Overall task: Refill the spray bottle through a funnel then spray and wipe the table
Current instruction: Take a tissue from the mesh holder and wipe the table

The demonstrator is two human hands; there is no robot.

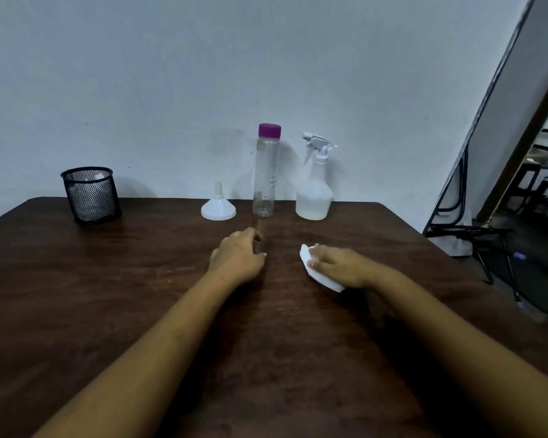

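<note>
A white spray bottle with its trigger head on stands at the table's far edge, holding some clear liquid. To its left is a tall clear bottle with a purple cap, nearly empty. A white funnel sits upside down beside that. My right hand presses flat on a folded white tissue on the dark wooden table. My left hand rests on the table with fingers curled and nothing in it.
A black mesh cup with white paper inside stands at the far left. A pale wall runs close behind the table. To the right, past the table's edge, are black metal frames and cables.
</note>
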